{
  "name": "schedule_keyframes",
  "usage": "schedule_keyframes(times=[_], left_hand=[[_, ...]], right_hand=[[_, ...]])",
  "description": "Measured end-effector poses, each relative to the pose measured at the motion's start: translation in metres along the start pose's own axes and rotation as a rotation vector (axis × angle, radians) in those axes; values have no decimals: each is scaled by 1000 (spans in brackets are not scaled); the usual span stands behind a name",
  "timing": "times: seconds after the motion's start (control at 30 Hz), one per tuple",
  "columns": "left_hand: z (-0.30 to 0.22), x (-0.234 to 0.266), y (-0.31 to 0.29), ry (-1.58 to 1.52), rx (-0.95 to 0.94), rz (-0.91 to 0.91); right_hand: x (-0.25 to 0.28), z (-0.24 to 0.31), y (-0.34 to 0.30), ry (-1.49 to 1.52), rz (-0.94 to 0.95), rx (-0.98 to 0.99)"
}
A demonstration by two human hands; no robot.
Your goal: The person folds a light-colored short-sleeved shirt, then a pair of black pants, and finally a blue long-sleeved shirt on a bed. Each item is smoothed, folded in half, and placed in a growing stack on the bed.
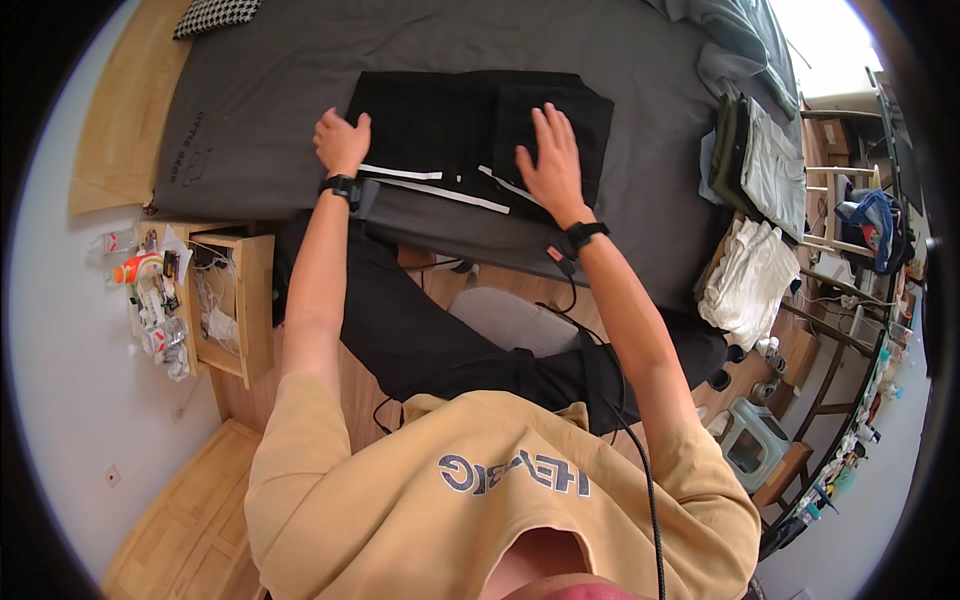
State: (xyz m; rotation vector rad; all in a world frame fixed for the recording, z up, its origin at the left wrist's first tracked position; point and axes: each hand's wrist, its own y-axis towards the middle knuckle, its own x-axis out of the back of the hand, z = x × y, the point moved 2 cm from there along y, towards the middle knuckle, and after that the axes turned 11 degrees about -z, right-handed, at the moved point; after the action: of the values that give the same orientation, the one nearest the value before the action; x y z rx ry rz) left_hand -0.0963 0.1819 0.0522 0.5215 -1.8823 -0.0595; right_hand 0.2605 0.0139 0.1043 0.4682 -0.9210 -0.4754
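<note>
A folded black garment (pixel 440 120) with white stripes along its near side lies flat on the grey bed sheet (pixel 270 120). It looks like trousers, but the fold hides its full shape. At its left edge is my left hand (pixel 342 142), fingers stretched out and nothing in them. My right hand (pixel 553 165) is over the right part of the garment, palm down with the fingers spread. Whether either palm presses on the cloth I cannot tell. Both wrists carry dark bands.
Folded clothes (pixel 765 165) are stacked at the bed's right edge, with a white garment (pixel 748 285) below them. On the left stands an open wooden nightstand (pixel 255 310) holding bottles and papers. A black cable (pixel 640 440) runs down past my right arm. Shelving (pixel 840 350) lines the right.
</note>
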Motion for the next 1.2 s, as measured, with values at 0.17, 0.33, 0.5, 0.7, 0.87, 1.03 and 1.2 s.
schedule_keyframes(times=[0.17, 0.33, 0.5, 0.7, 0.87, 1.03, 1.2], left_hand=[[53, -12, 42, -317, 163, 380], [39, 5, 58, -535, 227, 857], [-35, 64, 51, -849, 138, 895], [-165, 123, 4, -535, -522, 753], [-281, 108, -116, -585, -700, 757], [-277, 67, -233, -601, -892, 746], [-206, 53, -261, -396, -1183, 405]], right_hand=[[-80, 36, 6, -148, 84, -67], [-124, 28, -8, -461, 313, -49], [-122, 23, -3, -378, 332, -60], [-48, 20, 51, 712, 108, -687], [53, -39, 57, 1588, 360, -977], [52, -141, -4, 757, 164, -1261], [33, -160, -50, 557, 138, -1163]])
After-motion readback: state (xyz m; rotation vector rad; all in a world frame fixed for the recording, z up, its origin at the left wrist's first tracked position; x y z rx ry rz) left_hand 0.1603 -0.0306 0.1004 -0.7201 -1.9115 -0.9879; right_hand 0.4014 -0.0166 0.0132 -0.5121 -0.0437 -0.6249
